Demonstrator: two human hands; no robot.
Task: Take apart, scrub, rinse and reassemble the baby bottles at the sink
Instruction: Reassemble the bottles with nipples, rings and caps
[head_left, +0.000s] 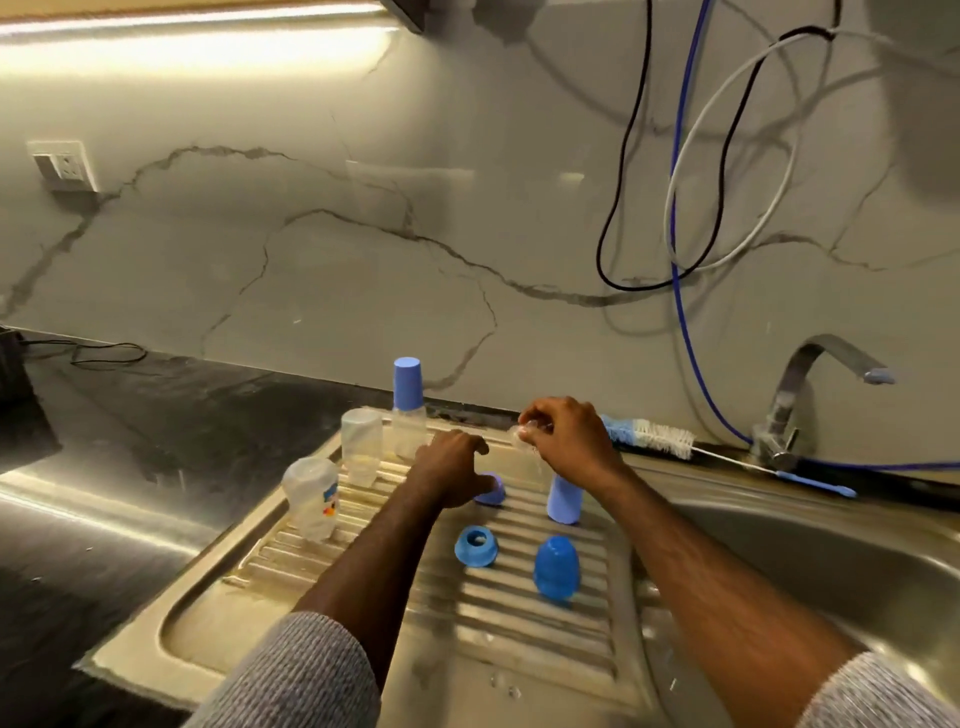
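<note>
A marble-look wall (311, 249) with grey veins fills the upper view, lit by a strip light along the top; a socket plate (65, 165) sits at its left, and black, white and blue cables (680, 291) loop down at the right. Below lies a dark countertop (156, 410), then the steel drainboard (493, 623) with ribs running left to right, joined to the sink basin (831, 561) on the right, under a bent tap (810, 384).

On the drainboard three clear bottles stand with their long axes vertical: one with a cartoon print (311, 496) nearest the left rim, a plain one (361, 446) behind it, and a third capped in pale blue (408, 410) at the back edge. A bottle brush (654, 437) lies flat along the back ledge, bristles left, handle towards the tap.

A pale blue cap (564, 501) stands upright just below the right hand (563, 441), whose fingertips pinch a small clear piece, likely a teat (522, 432). The left hand (452, 470) curls over a purple ring (491, 491). Nearer, a blue collar ring (475, 545) lies hole upward beside a blue domed cap (556, 569) standing dome up.
</note>
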